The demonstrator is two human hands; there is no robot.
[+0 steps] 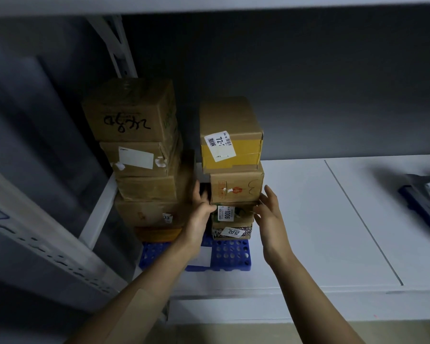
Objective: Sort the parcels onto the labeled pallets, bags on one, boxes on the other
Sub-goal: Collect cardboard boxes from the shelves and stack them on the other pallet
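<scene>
Shelving of white board [308,219] is carrying everything here, smooth and matte, with a thin seam running across it. On its left end two columns of parcels are standing upright on a blue pallet [229,254], a hard plastic grid pierced with round holes.

The left stack [139,157] is the taller and wider one, brown corrugated cardboard that is creased and scuffed, and its top carton is showing black handwriting.

The right stack [233,170] is standing just beside it, four boxes high. Each box is lying flat, pointing a short labelled end outward with its long axis running back toward the grey wall. The top box [230,120] is wearing glossy yellow tape and a white sticker. Under it sits the stamped box [236,187], marked in red, then the 1006 box [241,214], then a small printed 2012 box [231,233] touching the pallet.

At the far right a second dark blue edge [417,202] is too blurred to make out.

The left hand [200,214] is curling its fingers round the left front edge of the 1006 box, thumb raised alongside the stamped box. The right hand [268,214] is laying nearly straight fingers against the opposite edge.
</scene>
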